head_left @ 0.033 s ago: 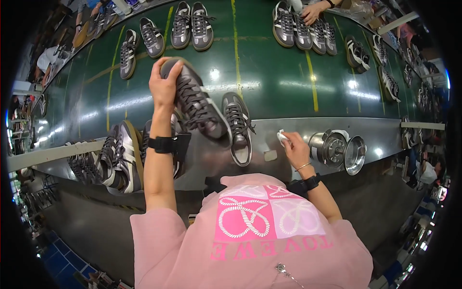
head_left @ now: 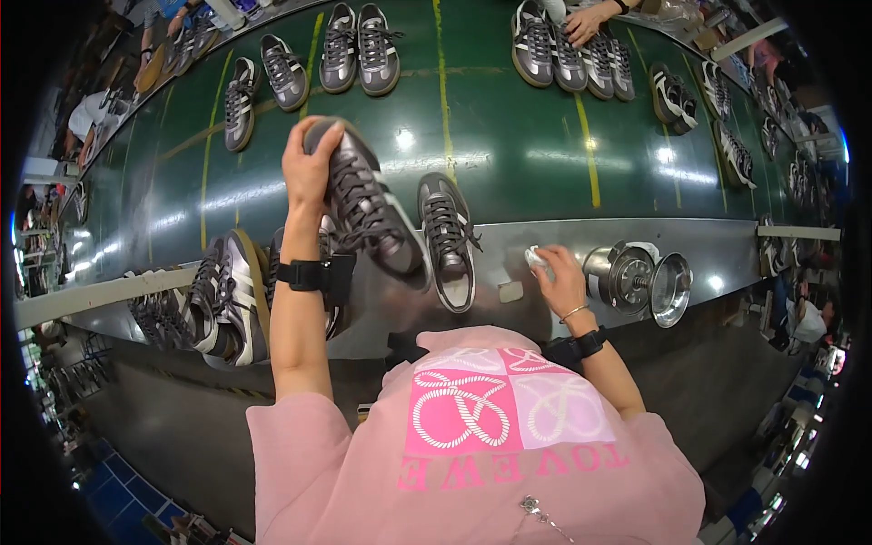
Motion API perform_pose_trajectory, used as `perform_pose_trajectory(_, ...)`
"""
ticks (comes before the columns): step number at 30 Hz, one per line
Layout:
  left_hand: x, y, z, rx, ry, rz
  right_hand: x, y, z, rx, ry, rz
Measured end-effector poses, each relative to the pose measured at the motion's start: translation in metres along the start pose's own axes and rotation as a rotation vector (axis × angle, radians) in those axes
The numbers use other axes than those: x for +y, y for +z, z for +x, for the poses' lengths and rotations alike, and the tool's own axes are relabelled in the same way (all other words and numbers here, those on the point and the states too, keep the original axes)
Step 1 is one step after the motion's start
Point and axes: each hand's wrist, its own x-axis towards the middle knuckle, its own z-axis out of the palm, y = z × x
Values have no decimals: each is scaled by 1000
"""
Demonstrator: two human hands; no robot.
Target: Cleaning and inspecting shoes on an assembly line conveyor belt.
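Note:
My left hand (head_left: 307, 168) grips a dark grey sneaker (head_left: 368, 204) with white stripes and black laces by one end, holding it tilted above the metal ledge. Just right of it a matching sneaker (head_left: 445, 238) rests across the ledge's far edge. A small white wad, perhaps cloth or tissue (head_left: 532, 256), is pinched in my right hand (head_left: 563, 280) over the ledge. Beside that hand stands a round shiny metal pot (head_left: 619, 277) with a round metal lid or dish (head_left: 670, 291) at its right. My left wrist hides part of the shoes behind it.
Several sneakers (head_left: 238, 295) crowd the ledge at my left. Pairs of sneakers (head_left: 359, 50) stand on the green belt (head_left: 509, 145) marked with yellow lines. Across it, another person's hand (head_left: 590, 20) touches a shoe. A small pale patch (head_left: 510, 292) lies on the metal ledge (head_left: 718, 245).
The sneaker in my left hand has come slightly lower and nearer to me. My right hand has barely shifted. The shoes on the belt have moved very slightly.

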Motion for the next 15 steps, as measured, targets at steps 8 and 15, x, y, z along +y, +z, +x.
perform_pose_trajectory(8, -114, -8, -105, -366, 73, 664, -17, 26, 18, -457, 251, 301)
perform_pose_trajectory(15, -74, -28, -168, -370, -45, 571, -64, 70, 55, -421, 201, 420)
